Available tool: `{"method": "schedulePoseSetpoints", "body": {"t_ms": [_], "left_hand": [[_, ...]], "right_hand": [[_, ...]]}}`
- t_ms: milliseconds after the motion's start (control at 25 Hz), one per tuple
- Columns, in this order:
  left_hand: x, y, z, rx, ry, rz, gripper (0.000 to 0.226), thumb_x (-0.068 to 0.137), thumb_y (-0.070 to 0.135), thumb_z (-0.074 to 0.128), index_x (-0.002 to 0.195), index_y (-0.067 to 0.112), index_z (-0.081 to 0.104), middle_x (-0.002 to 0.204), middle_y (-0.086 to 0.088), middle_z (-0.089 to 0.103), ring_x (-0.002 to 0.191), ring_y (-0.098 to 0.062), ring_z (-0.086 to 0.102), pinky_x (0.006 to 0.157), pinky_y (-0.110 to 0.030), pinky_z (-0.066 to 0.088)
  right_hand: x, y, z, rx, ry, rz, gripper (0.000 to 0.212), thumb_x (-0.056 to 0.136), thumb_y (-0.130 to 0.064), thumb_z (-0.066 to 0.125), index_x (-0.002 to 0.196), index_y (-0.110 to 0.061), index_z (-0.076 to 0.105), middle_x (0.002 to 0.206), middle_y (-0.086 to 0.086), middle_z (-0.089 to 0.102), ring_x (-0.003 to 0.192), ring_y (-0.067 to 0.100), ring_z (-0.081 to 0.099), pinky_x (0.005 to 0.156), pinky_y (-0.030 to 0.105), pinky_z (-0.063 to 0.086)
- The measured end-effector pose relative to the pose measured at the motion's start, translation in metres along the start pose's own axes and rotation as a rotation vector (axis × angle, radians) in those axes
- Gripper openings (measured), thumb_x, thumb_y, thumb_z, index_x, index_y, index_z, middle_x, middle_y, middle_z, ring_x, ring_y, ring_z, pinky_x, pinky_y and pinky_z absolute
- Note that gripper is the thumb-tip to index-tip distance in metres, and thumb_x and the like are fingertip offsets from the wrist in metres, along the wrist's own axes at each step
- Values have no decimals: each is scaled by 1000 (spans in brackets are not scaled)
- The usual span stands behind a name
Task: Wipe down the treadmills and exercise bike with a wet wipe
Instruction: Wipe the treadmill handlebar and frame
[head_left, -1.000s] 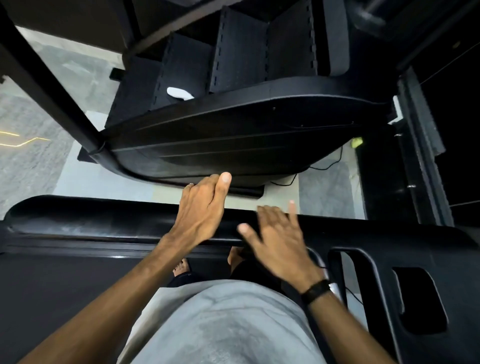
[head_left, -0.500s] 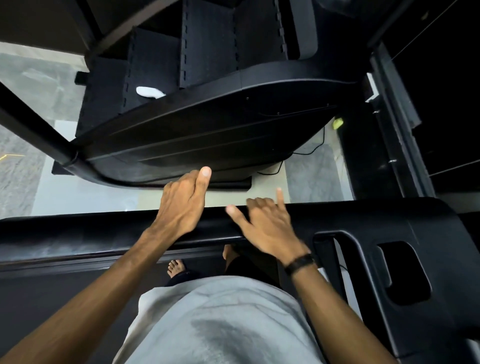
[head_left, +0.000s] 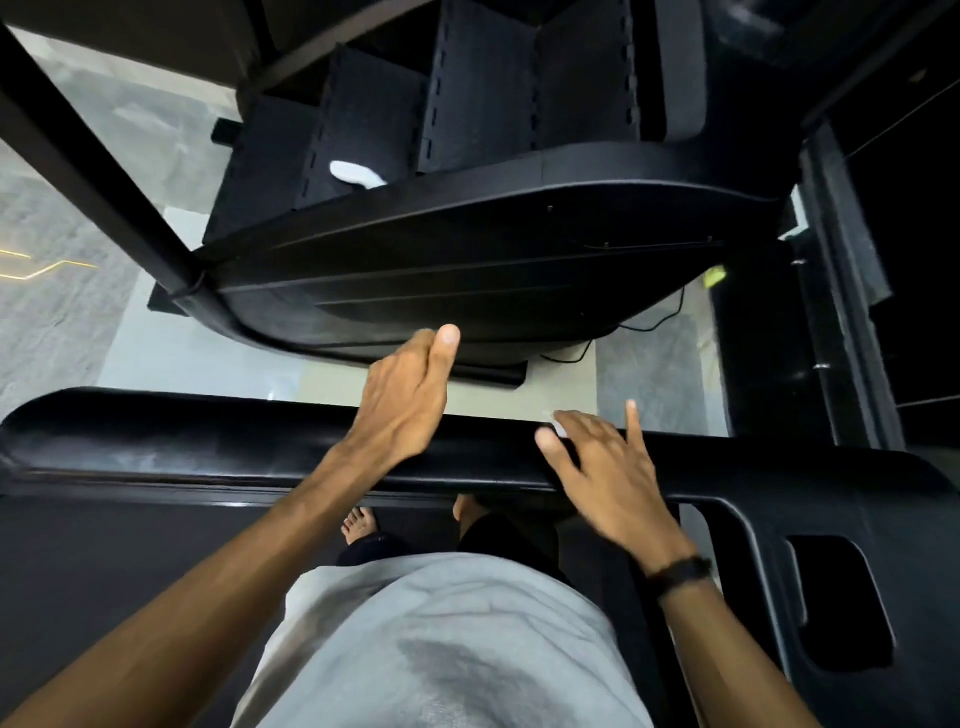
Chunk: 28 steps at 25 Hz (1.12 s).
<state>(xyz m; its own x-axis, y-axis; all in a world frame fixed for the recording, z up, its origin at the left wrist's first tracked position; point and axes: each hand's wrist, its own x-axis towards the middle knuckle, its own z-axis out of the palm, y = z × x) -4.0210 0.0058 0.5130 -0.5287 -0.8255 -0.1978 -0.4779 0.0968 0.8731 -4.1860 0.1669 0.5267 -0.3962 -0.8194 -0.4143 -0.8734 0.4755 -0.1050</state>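
Hands (head_left: 509, 431) rest on treadmill rail (head_left: 208, 447); recessed cupholder (head_left: 836, 597) beside them.

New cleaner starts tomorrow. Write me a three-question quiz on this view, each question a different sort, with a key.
1. True or false: the left hand grips a wet wipe.
2. Where does the white wipe lie? A) on the black machine's step ahead B) under the right hand C) on the grey floor
3. Fill in: the black band sits on the ___ wrist.

Key: 1 false, its fingers lie over the black rail with no wipe showing; 2 A; 3 right.
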Motion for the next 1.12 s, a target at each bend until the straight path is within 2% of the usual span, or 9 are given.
{"method": "schedulePoseSetpoints", "body": {"t_ms": [120, 200, 360, 480, 560, 760, 880, 1000, 1120], "left_hand": [[-2, 2, 0, 9, -27, 10, 96, 82, 80, 5, 114, 8, 60, 97, -11, 69, 90, -27, 64, 90, -50, 47], [-2, 2, -1, 3, -38, 7, 96, 82, 80, 5, 114, 8, 60, 97, -10, 68, 89, -26, 64, 90, -50, 48], [-1, 1, -4, 5, -19, -10, 94, 82, 79, 4, 113, 10, 59, 95, -9, 68, 87, -24, 63, 89, -49, 48], [-2, 3, -4, 3, -28, 5, 97, 82, 82, 2, 113, 10, 59, 95, -11, 68, 85, -25, 64, 87, -49, 48], [-1, 3, -3, 7, -39, 21, 106, 78, 88, -3, 114, 9, 58, 96, -12, 69, 85, -26, 65, 86, -49, 49], [1, 2, -1, 28, -78, 33, 105, 78, 88, -1, 115, 9, 59, 95, -9, 68, 85, -23, 64, 87, -49, 48], [1, 2, -2, 35, -75, 15, 95, 82, 80, 2, 114, 10, 59, 94, -8, 68, 84, -20, 62, 88, -49, 47], [0, 0, -3, 20, -51, -7, 93, 83, 79, 3, 113, 10, 58, 96, -8, 68, 86, -23, 63, 90, -50, 47], [1, 0, -2, 13, -59, -2, 94, 83, 78, 3, 114, 9, 58, 98, -10, 68, 89, -26, 64, 90, -50, 47]], "right_hand": [[54, -29, -14, 93, -328, 137, 99, 89, -81, 2, 116, -13, 69, 126, 10, 66, 136, 25, 46, 124, 44, 7], [70, -63, -12, 124, -404, 72, 92, 94, -77, 11, 110, -7, 69, 125, 17, 65, 136, 30, 44, 120, 42, 20], [27, -87, 10, 251, -81, -236, 62, 101, -59, 27, 126, -14, 63, 126, 4, 68, 129, 15, 54, 126, 37, 6], [0, -44, 3, 332, 109, -200, 67, 97, -66, 25, 138, -25, 60, 140, -11, 60, 133, -1, 47, 126, 35, 3], [2, -18, -3, 231, 94, -76, 74, 97, -71, 17, 135, -26, 63, 135, -9, 64, 130, 2, 51, 126, 35, 0], [59, -44, -3, 81, -235, 81, 90, 95, -75, 11, 108, -8, 69, 114, 14, 70, 126, 26, 55, 125, 43, 10], [45, -77, 8, 117, -90, -154, 75, 101, -64, 22, 118, -6, 66, 113, 13, 71, 122, 22, 59, 126, 40, 10], [2, -55, 12, 445, 62, -344, 61, 102, -54, 33, 137, -13, 61, 143, 0, 59, 138, 5, 45, 126, 32, 12], [-26, 8, 15, 568, 281, -389, 35, 100, -33, 53, 121, -14, 73, 134, -7, 65, 132, 4, 53, 123, 35, 23]]}}
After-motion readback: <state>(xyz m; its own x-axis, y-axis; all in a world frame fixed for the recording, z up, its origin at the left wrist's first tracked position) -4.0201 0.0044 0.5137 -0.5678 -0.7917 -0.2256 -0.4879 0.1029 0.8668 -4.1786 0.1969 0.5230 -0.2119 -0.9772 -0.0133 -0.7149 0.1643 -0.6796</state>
